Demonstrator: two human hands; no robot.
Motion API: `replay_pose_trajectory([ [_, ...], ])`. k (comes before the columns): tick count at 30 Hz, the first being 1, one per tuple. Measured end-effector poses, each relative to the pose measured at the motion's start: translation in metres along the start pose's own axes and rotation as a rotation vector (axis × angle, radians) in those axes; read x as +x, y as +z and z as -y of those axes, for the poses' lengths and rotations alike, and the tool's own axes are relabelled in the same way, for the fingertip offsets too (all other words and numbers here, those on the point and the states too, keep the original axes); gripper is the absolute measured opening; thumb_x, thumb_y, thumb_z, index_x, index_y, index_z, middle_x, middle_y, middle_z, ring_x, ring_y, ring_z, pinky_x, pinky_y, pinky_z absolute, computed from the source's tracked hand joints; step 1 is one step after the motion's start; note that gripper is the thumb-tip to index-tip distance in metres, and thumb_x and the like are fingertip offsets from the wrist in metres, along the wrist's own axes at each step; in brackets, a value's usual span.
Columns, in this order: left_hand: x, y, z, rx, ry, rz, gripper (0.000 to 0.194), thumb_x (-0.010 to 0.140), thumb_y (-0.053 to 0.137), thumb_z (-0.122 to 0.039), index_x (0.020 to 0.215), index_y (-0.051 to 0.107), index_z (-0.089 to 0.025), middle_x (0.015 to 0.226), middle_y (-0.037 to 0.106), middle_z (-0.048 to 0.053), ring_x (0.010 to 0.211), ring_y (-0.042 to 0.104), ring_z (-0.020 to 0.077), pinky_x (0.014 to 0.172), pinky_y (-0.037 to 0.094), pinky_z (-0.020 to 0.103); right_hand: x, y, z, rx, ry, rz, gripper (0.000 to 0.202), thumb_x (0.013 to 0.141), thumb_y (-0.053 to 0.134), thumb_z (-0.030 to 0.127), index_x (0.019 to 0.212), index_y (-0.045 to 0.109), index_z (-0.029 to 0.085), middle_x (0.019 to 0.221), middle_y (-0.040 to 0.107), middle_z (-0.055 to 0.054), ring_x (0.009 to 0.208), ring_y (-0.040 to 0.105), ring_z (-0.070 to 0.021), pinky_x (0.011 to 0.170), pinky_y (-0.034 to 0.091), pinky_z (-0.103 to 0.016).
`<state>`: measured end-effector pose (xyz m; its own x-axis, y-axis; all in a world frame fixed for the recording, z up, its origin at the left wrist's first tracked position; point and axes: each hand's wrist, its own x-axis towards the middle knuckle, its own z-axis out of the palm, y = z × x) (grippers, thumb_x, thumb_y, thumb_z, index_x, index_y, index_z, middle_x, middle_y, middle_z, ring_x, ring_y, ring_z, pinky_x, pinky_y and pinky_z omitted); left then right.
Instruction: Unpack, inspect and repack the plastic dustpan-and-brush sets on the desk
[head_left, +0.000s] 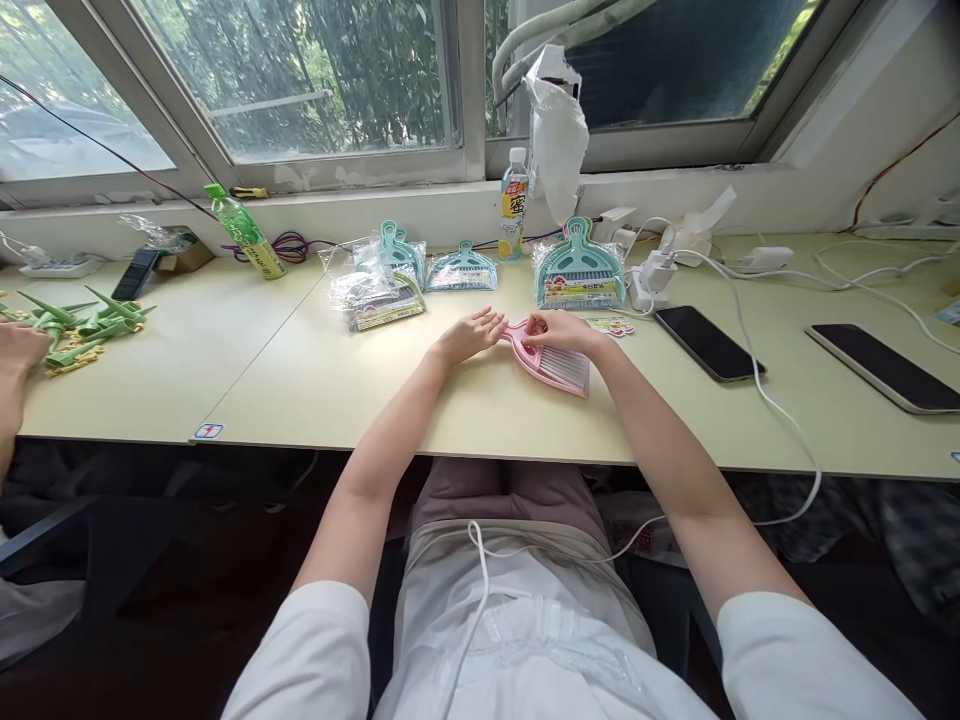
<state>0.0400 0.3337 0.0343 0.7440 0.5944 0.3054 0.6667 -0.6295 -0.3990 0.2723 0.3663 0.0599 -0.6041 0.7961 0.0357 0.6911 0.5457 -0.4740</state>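
Note:
A small pink dustpan (546, 378) lies tilted on the table in front of me, with a pink hand brush (564, 366) with pale bristles nested in it. My right hand (556, 328) is closed on the brush near its handle, thumb and fingers pinching it. Beside the handle end, my left hand (472, 335) has its fingers stretched out, their tips touching or nearly touching the handle. A small colourful card (611, 327) lies just past my right wrist.
Teal dustpan sets (580, 265), some in plastic wrap, stand along the back. A drink bottle (514, 205) and a green bottle (247, 232) are near the sill. Phones (709, 342) and white cables lie right. Another person's hand (22, 348) is by green pieces (82, 325) at left.

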Motion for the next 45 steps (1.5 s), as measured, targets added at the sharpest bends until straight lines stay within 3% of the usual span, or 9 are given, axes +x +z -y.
replay_pose_trajectory([
  [14, 0.003, -0.003, -0.007, 0.093, -0.002, 0.104, 0.04, 0.094, 0.035, -0.004, 0.127, 0.057, -0.003, 0.132, 0.062, 0.018, 0.118, 0.063, 0.0211, 0.107, 0.046, 0.033, 0.002, 0.001, -0.005, 0.001, 0.001, -0.02, 0.022, 0.073, 0.065, 0.039, 0.083, 0.064, 0.02, 0.088, 0.071, -0.002, 0.08, 0.062, -0.0175, 0.065, 0.037, -0.026],
  [20, 0.003, -0.002, -0.008, 0.082, -0.002, 0.098, 0.039, 0.096, 0.033, -0.006, 0.127, 0.057, -0.004, 0.132, 0.061, 0.018, 0.12, 0.062, 0.0208, 0.105, 0.047, 0.032, 0.002, -0.002, -0.006, 0.025, -0.002, -0.017, 0.021, 0.073, 0.064, 0.038, 0.083, 0.065, 0.02, 0.089, 0.071, -0.002, 0.081, 0.062, -0.0169, 0.065, 0.038, -0.025],
  [27, 0.008, -0.002, -0.016, 0.038, -0.012, 0.121, 0.04, 0.095, 0.032, -0.007, 0.123, 0.059, 0.0, 0.126, 0.063, 0.024, 0.116, 0.064, 0.0222, 0.107, 0.045, 0.034, 0.0, -0.005, -0.005, -0.006, 0.016, -0.017, 0.018, 0.072, 0.063, 0.034, 0.083, 0.065, 0.02, 0.09, 0.071, -0.002, 0.082, 0.063, -0.0171, 0.065, 0.039, -0.024],
  [32, 0.006, 0.002, -0.011, 0.065, -0.04, 0.015, 0.039, 0.094, 0.035, -0.01, 0.124, 0.06, -0.007, 0.127, 0.064, 0.019, 0.12, 0.062, 0.022, 0.114, 0.04, 0.042, 0.003, 0.001, -0.007, -0.014, 0.032, -0.024, 0.019, 0.07, 0.065, 0.036, 0.081, 0.065, 0.021, 0.089, 0.072, -0.001, 0.082, 0.064, -0.0176, 0.066, 0.041, -0.025],
  [35, 0.005, 0.007, -0.004, 0.056, -0.113, -0.023, 0.033, 0.091, 0.048, -0.02, 0.119, 0.062, -0.01, 0.123, 0.066, 0.018, 0.122, 0.059, 0.0266, 0.113, 0.04, 0.049, 0.004, 0.0, -0.007, -0.001, 0.025, 0.015, 0.017, 0.07, 0.066, 0.034, 0.081, 0.064, 0.021, 0.09, 0.073, -0.001, 0.083, 0.065, -0.017, 0.066, 0.041, -0.024],
  [38, 0.004, 0.01, 0.002, 0.031, -0.205, 0.005, 0.028, 0.088, 0.052, -0.015, 0.113, 0.065, -0.011, 0.116, 0.068, 0.017, 0.122, 0.058, 0.0286, 0.111, 0.041, 0.051, 0.003, -0.001, -0.006, 0.021, 0.023, 0.038, 0.017, 0.07, 0.067, 0.032, 0.082, 0.064, 0.021, 0.091, 0.072, -0.001, 0.083, 0.064, -0.0166, 0.066, 0.042, -0.024],
  [45, 0.001, 0.007, 0.006, 0.034, -0.146, 0.033, 0.045, 0.089, 0.046, -0.01, 0.134, 0.054, -0.009, 0.121, 0.066, 0.016, 0.12, 0.059, 0.0235, 0.116, 0.034, 0.046, 0.0, -0.002, -0.001, 0.021, 0.028, 0.036, 0.016, 0.072, 0.065, 0.032, 0.083, 0.065, 0.021, 0.093, 0.072, 0.0, 0.084, 0.064, -0.0167, 0.069, 0.041, -0.025],
])
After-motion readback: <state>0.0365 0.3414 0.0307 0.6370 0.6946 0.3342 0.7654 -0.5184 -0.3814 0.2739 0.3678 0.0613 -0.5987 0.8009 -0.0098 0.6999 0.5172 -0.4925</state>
